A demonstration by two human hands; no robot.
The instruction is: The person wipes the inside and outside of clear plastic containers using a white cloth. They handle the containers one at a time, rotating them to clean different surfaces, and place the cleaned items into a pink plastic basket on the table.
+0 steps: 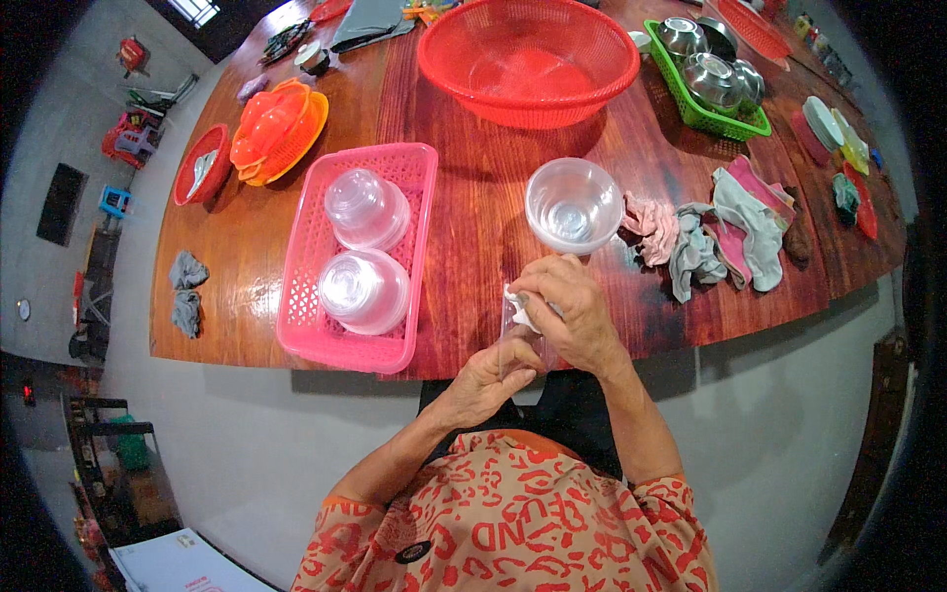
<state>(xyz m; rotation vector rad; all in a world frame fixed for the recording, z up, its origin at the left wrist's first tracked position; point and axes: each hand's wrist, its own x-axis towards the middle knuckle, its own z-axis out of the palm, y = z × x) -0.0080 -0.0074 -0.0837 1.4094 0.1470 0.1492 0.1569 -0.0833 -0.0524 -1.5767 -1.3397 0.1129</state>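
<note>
At the table's near edge, my left hand (490, 379) is closed on a clear plastic piece (509, 333), thin and see-through; whether it is a lid or a container I cannot make out. My right hand (572, 311) pinches a white cloth (520, 310) against that piece. Just beyond my right hand stands a clear plastic bowl (574, 205), its mouth upward. To the left, a pink perforated basket (424, 237) holds clear plastic bowls turned upside down, one group at the far end (367, 207) and another nearer me (363, 292).
Crumpled cloths (735, 222) lie right of the bowl. Further back are a big red colander (528, 64) and a green basket (691, 111) of metal bowls. Orange baskets (279, 133), a red basket (202, 166) and grey rags (186, 294) sit on the left.
</note>
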